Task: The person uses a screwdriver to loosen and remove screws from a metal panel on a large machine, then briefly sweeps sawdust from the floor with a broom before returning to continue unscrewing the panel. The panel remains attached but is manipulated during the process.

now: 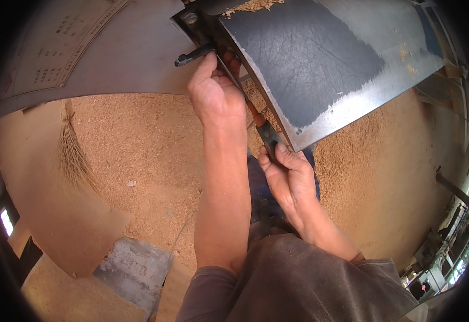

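My right hand [293,174] is closed round the dark handle of a screwdriver-like tool [269,134], which has an orange-red collar and a thin shaft slanting up to the left. Beside that shaft, my left hand [216,91] is raised with curled fingers, its thumb against the base of a black lever handle [193,56]. Its fingertips go behind the shaft and under the machine's edge, so what they grip is hidden. Both hands work along the left edge of a metal machine table [352,110] with a scratched dark surface.
Wood shavings [138,139] cover the floor. A large grey panel [116,59] borders the upper left. A twig broom [72,150] rests on a brown board [57,198] at left, near a grey metal plate [138,268]. A dark bar [460,194] juts in at right.
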### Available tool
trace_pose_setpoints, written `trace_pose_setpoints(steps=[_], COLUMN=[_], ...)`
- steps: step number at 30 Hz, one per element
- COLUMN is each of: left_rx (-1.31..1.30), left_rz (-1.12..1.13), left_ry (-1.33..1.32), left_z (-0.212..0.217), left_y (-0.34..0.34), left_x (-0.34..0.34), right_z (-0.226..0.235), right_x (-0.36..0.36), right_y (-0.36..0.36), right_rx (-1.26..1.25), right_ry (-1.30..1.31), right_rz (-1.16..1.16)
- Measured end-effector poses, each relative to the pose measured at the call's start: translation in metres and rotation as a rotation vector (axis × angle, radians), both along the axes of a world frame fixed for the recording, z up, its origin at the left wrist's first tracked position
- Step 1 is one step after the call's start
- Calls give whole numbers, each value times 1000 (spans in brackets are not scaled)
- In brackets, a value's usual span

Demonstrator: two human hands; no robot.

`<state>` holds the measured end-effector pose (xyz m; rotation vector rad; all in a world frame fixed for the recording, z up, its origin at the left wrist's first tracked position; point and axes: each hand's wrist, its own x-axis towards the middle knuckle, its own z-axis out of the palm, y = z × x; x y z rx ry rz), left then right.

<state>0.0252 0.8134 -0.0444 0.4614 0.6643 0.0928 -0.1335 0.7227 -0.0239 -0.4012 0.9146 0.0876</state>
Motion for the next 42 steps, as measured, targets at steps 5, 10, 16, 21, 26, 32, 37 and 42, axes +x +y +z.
trace_pose_setpoints(steps=[5, 10, 16, 21, 26, 32, 37, 42], left_rx=[-12, 0, -17, 12, 31, 39, 37, 86], left_rz=[-22, -41, -18, -35, -10, -11, -25, -24], left_ry=[-26, -21, -52, -91, -75, -67, -58, -94], left_z=[-3, 5, -3, -7, -3, -8, -5, -4], left_y=[1, -3, 3, 1, -2, 2, -1, -2], left_x=[2, -4, -2, -3, -4, -2, -3, -4], right_z=[-27, -11, -16, -42, -21, -32, -19, -17], right_x=[-15, -9, -13, -30, -12, -23, -13, -10], right_y=[-35, -7, -17, -34, -4, -35, -12, -13], right_rx=[571, -48, 260, 446, -97, 326, -18, 29], right_ry=[-148, -143, -135, -231, -78, -139, -125, -166], right_rz=[255, 70, 37, 153, 1, 202, 97, 49])
